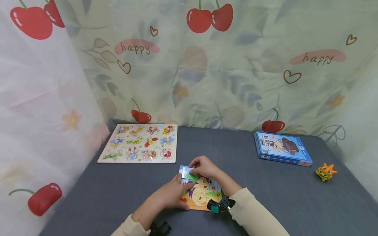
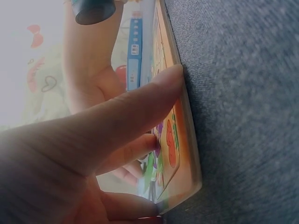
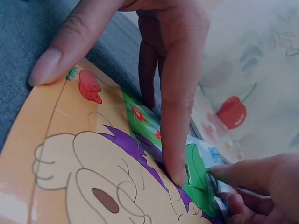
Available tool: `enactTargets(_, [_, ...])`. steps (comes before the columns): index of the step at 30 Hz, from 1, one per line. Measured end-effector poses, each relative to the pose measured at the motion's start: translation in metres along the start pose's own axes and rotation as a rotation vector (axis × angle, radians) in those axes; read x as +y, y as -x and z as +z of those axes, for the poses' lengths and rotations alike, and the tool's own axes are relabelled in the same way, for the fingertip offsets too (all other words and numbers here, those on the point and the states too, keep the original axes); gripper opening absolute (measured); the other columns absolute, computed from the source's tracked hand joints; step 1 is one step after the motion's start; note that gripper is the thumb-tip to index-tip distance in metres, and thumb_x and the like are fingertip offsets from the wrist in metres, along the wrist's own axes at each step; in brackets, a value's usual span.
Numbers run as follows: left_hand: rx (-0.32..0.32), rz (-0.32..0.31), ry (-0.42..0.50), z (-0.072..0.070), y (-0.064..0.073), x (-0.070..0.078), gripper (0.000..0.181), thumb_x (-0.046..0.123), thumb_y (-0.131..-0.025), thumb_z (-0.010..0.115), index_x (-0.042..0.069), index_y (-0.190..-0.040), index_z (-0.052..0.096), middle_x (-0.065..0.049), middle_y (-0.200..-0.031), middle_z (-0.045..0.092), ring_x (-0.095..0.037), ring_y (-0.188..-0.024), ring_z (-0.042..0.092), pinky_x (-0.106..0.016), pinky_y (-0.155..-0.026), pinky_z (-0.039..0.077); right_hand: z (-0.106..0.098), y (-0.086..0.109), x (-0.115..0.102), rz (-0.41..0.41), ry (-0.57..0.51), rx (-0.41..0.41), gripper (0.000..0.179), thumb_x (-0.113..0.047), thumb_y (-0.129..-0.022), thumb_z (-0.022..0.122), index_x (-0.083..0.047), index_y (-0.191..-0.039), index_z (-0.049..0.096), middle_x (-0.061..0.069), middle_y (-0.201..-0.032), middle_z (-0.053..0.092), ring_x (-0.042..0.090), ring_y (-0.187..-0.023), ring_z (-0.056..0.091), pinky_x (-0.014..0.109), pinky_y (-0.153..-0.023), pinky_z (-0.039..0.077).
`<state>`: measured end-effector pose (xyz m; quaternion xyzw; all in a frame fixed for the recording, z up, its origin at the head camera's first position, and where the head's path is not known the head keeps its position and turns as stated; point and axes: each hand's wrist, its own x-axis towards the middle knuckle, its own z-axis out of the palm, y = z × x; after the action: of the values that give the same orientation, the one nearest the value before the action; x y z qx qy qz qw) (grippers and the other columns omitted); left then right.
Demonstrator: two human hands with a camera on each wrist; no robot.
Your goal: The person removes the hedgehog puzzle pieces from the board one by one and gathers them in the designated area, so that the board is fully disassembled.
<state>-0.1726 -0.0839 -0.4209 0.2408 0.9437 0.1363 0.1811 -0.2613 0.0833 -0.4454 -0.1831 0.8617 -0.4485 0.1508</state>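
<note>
A jigsaw puzzle (image 1: 200, 193) with a cartoon animal in purple and cream lies flat on the table. My left hand (image 1: 171, 195) rests across its left side, thumb (image 2: 163, 86) on the near edge. The straight index finger (image 3: 174, 140) of that hand presses on the picture beside the purple part. Over the puzzle's far left corner, my right hand (image 1: 205, 168) pinches a green puzzle piece (image 3: 198, 179) between thumb and fingers. The piece stands slightly tilted above the picture. Those right fingertips are partly hidden in the head view.
An insect picture board (image 1: 138, 144) lies at the back left of the grey table (image 1: 218, 147). Toward the back right is a blue box (image 1: 283, 149), with a small orange and yellow toy (image 1: 325, 172) near it. A patterned curtain (image 1: 236, 65) hangs behind the table.
</note>
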Motion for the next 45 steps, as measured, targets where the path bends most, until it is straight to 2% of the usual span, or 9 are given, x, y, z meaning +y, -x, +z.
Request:
enactTargets(5, [0.000,-0.002,0.006,-0.001,0.000,0.000,0.072,0.047,-0.071,0.076,0.022,-0.134,0.052,-0.031,-0.146,0.029,-0.043,-0.137,0.027,-0.051,-0.104,0.038,0.000,0.000,0.004,0.044,-0.109,-0.003,0.011,-0.006,-0.084,0.066,0.001,-0.092,0.067,0.004,-0.077,0.063,0.010,-0.063,0.052,0.022,-0.057,0.044])
enactTargets(13, [0.003,0.003,0.011,0.000,0.000,0.000,0.073,0.047,-0.071,0.076,0.022,-0.135,0.051,-0.034,-0.146,0.026,-0.044,-0.137,0.027,-0.050,-0.103,0.038,-0.003,0.003,0.010,0.094,-0.205,0.040,0.013,-0.007,-0.085,0.066,0.001,-0.095,0.068,0.002,-0.073,0.063,0.009,-0.057,0.048,0.021,-0.053,0.040])
enactTargets(26, [-0.015,-0.033,0.009,-0.001,0.001,0.002,0.073,0.048,-0.072,0.075,0.026,-0.136,0.049,-0.029,-0.148,0.027,-0.041,-0.138,0.026,-0.051,-0.105,0.037,-0.027,0.019,0.021,0.134,-0.191,0.080,0.015,-0.012,-0.087,0.064,-0.002,-0.098,0.068,0.003,-0.075,0.063,0.012,-0.054,0.044,0.023,-0.051,0.038])
enactTargets(34, [-0.020,-0.042,0.012,0.000,0.001,0.001,0.074,0.048,-0.071,0.075,0.029,-0.137,0.048,-0.027,-0.149,0.027,-0.040,-0.138,0.027,-0.052,-0.105,0.036,-0.044,0.031,0.029,0.149,-0.164,0.114,0.019,-0.012,-0.089,0.062,0.000,-0.103,0.067,0.005,-0.079,0.064,0.013,-0.059,0.046,0.024,-0.053,0.039])
enactTargets(41, [-0.024,-0.057,0.019,0.001,0.000,0.000,0.073,0.047,-0.071,0.075,0.032,-0.137,0.047,-0.025,-0.150,0.027,-0.039,-0.139,0.026,-0.053,-0.105,0.036,-0.060,0.043,0.042,0.204,-0.146,0.166,0.019,-0.012,-0.089,0.062,-0.001,-0.103,0.067,0.002,-0.075,0.060,0.013,-0.058,0.044,0.023,-0.055,0.039])
enactTargets(45, [-0.028,-0.059,0.022,0.002,0.000,0.000,0.074,0.047,-0.071,0.076,0.032,-0.137,0.047,-0.023,-0.150,0.027,-0.038,-0.139,0.026,-0.053,-0.104,0.036,-0.070,0.051,0.048,0.208,-0.152,0.170,0.021,-0.011,-0.089,0.060,0.000,-0.105,0.066,0.001,-0.073,0.057,0.014,-0.058,0.044,0.024,-0.055,0.039])
